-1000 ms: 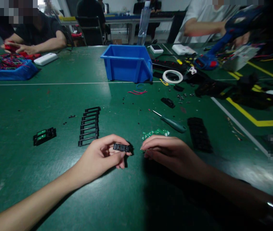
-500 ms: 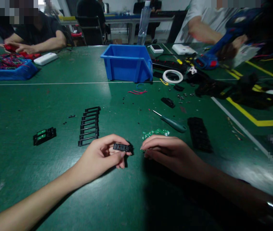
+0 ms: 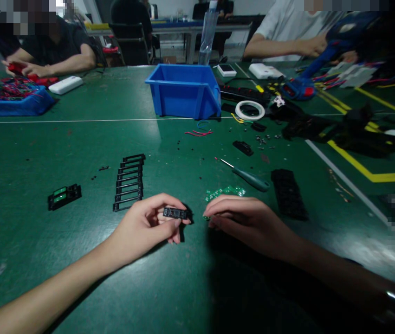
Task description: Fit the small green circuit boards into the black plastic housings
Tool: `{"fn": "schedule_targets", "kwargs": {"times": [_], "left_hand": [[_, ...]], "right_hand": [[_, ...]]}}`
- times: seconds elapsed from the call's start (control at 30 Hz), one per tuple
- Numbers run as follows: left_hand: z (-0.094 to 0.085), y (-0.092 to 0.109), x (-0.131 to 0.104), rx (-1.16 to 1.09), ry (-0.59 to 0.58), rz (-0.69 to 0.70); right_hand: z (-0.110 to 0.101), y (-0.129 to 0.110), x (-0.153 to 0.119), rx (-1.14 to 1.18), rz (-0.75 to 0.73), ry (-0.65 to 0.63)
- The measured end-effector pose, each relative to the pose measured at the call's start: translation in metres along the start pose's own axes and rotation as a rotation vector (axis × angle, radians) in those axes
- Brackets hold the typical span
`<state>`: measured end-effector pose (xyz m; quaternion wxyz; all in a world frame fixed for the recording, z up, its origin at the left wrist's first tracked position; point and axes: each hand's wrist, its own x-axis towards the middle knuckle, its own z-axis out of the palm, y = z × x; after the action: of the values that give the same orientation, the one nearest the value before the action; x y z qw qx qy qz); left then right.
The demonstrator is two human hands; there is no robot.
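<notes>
Head view, with the screwdriver [image 3: 246,176] as landmark, shows the left hand [image 3: 139,227] to its left and on its near side, thumb and fingers closed on a small black part [image 3: 175,213]. On the near side of the screwdriver, the right hand [image 3: 249,222] has its fingers curled together, tips pointing towards the black part but apart from it; a bit of green shows at those tips, yet I cannot tell whether they pinch anything. Small green pieces [image 3: 230,190] lie between that hand and the screwdriver. Well left of the screwdriver is a row of black bars [image 3: 129,178], and farther left a black holder with green inserts [image 3: 64,196]; just right of the screwdriver lies a dark block [image 3: 289,195], and well beyond it stands a blue bin [image 3: 183,99]. Judging by this, the step in hand is steadying the black part while the right hand is at the green pieces; the next move seems to call for a firm left grip and a light, precise right-hand pinch
</notes>
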<state>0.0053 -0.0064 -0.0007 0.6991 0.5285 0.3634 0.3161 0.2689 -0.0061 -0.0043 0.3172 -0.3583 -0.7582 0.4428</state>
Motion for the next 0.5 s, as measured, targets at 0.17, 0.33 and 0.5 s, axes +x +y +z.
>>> {"fn": "schedule_targets", "kwargs": {"times": [0.17, 0.33, 0.5], "left_hand": [[0.0008, 0.0014, 0.0001, 0.008, 0.002, 0.003], [0.0012, 0.0017, 0.0001, 0.006, 0.006, -0.008], [0.0008, 0.0018, -0.0005, 0.004, -0.001, -0.005]], "right_hand": [[-0.0004, -0.0003, -0.0002, 0.000, 0.006, -0.003], [-0.0007, 0.0013, -0.0014, -0.007, 0.002, -0.003], [-0.0002, 0.0025, -0.0015, 0.008, 0.006, -0.012]]}}
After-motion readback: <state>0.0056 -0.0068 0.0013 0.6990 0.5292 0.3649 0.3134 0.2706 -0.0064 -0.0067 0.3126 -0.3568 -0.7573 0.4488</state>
